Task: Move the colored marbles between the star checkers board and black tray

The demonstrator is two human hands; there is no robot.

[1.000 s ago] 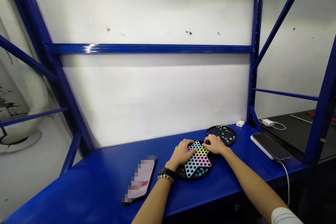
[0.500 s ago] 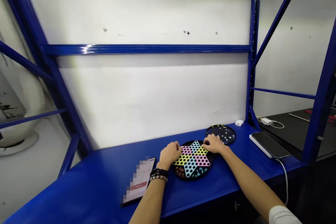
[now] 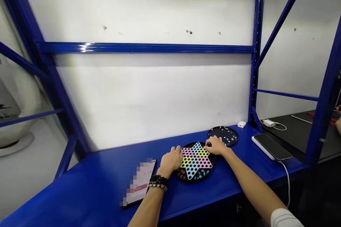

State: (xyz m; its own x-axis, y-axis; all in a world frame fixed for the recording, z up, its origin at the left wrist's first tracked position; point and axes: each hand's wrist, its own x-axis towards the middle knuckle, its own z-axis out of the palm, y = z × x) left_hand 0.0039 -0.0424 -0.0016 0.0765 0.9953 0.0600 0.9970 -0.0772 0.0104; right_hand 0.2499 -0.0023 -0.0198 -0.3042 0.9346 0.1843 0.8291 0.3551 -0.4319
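"Orientation of the star board (image 3: pixel 195 160)?"

"It lay over the round black tray (image 3: pixel 214 159) on the blue table (image 3: pixel 101 181). Being six-pointed, it showed no single long axis. One pale-blue point faced the wall (image 3: pixel 160 95), its opposite the table's near side; that line leaned right at the far end."

"Appearance?"

"Pale-blue, pink and yellow points, colours paired across the centre, with dark round holes throughout. Reddish-brown pieces (image 3: pixel 182 174) and turquoise pieces (image 3: pixel 201 174) flanked the near point."

"Hands?"

"Left hand (image 3: pixel 172 159) at the left edge, fingers curled; right hand (image 3: pixel 216 145) at the far-right yellow point, thumb and fingers narrow. Whether either gripped could not be determined."
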